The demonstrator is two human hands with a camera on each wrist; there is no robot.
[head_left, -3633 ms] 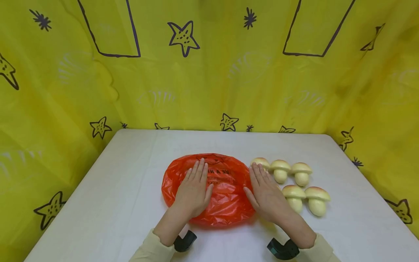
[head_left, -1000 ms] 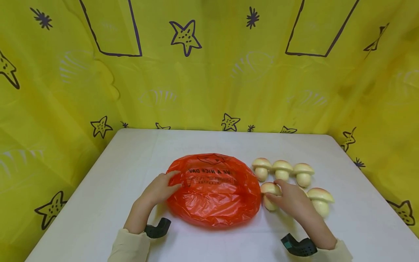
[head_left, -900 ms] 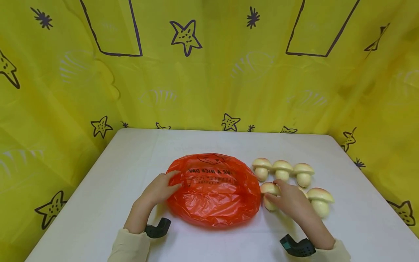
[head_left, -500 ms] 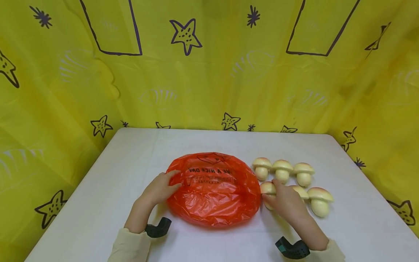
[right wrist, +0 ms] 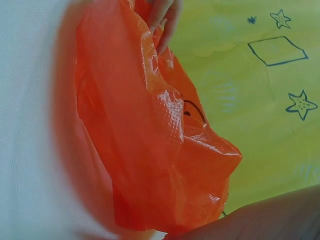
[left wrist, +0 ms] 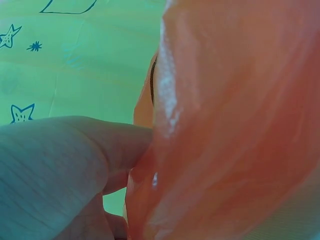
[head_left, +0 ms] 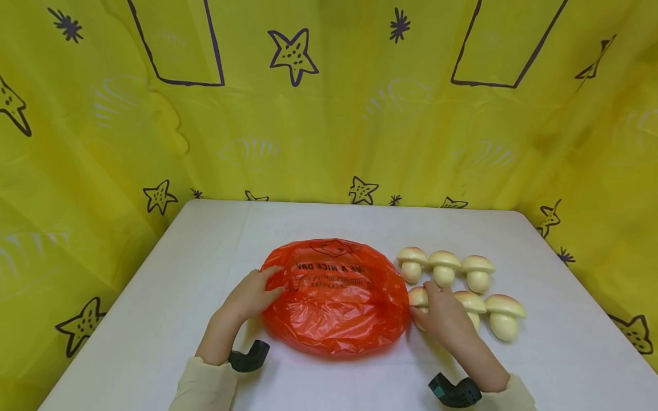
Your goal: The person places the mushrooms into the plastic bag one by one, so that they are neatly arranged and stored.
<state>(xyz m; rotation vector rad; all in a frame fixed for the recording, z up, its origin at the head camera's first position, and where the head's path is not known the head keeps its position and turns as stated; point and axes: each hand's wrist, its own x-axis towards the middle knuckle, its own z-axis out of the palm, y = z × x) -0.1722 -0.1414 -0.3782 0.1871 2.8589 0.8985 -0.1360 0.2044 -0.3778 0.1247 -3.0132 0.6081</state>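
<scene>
If my left hand point(head_left: 249, 295), pinching the bag point(head_left: 339, 314) at nine o'clock, tugs, the mushroom point(head_left: 417, 297) at three may topple, my right hand point(head_left: 446, 315) unclear in grip.

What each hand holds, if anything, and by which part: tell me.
Left hand: red bag, by its left edge. Right hand: front-left mushroom, around its right side.

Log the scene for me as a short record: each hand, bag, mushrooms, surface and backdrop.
Left hand: grips the left edge of the red bag
Right hand: holds the leftmost front mushroom, beside the bag's right edge
Bag print: dark, mirrored lettering, including "A NICE DAY"
Mushroom count: six visible, in two rows of three
Surface: white table
Backdrop: yellow cloth with dark star drawings
</scene>
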